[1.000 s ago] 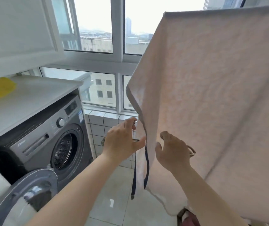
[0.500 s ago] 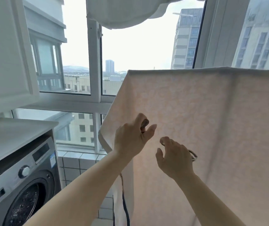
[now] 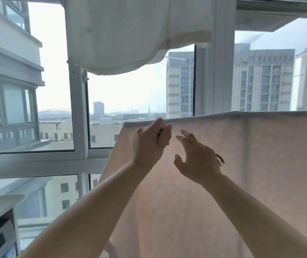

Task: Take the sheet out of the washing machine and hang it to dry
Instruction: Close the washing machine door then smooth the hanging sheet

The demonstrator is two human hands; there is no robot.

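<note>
Hands have climbed to the pale pink cotton sheet [image 3: 242, 174]'s top fold (already hanging): left hand [image 3: 150, 141] pinches something small and dark, right hand [image 3: 197, 161] spread, empty.

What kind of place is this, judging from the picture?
Probably an enclosed laundry balcony high up in an apartment block. A pinkish sheet hangs over a line, a white cloth hangs above, and large windows look out on tall buildings.
</note>
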